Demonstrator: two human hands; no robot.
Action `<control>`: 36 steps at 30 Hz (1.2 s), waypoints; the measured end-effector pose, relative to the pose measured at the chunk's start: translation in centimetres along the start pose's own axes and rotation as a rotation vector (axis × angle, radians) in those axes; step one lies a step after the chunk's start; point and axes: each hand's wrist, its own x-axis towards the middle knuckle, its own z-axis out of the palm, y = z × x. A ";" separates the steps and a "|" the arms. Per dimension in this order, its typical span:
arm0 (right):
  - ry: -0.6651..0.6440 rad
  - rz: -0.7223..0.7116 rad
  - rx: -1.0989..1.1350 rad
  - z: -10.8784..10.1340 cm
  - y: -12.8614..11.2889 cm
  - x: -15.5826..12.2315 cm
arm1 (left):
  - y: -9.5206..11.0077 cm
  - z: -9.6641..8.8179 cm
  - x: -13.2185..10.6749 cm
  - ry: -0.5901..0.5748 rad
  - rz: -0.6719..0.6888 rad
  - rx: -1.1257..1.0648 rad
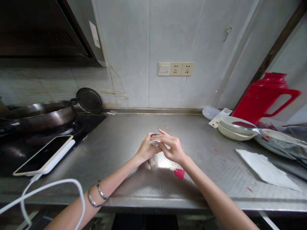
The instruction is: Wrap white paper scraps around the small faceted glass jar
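Observation:
Both hands meet low over the middle of the steel counter (124,137). My left hand (145,149) is closed around a small, thin white piece (155,142) that looks crumpled, perhaps tissue. A bit of something dark (154,134) shows at its fingertips, too small to name. From the right, my right hand (171,147) pinches at the same white piece, thumb and fingers bent over it, partly hiding it. Just below the right wrist lies a small red piece (179,173) with pale crumbs beside it on the metal.
At left, a phone (45,155) with a white cable rests by the stove, near a steel pan (40,115) and a round dark lid (89,100). On the right are stacked bowls (236,135), a folded white napkin (266,169) and a red thermos jug (261,99).

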 end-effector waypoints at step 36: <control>0.314 0.469 0.229 -0.4 1.9 0.8 | 3.7 -0.3 -0.2 -0.016 -0.108 -0.038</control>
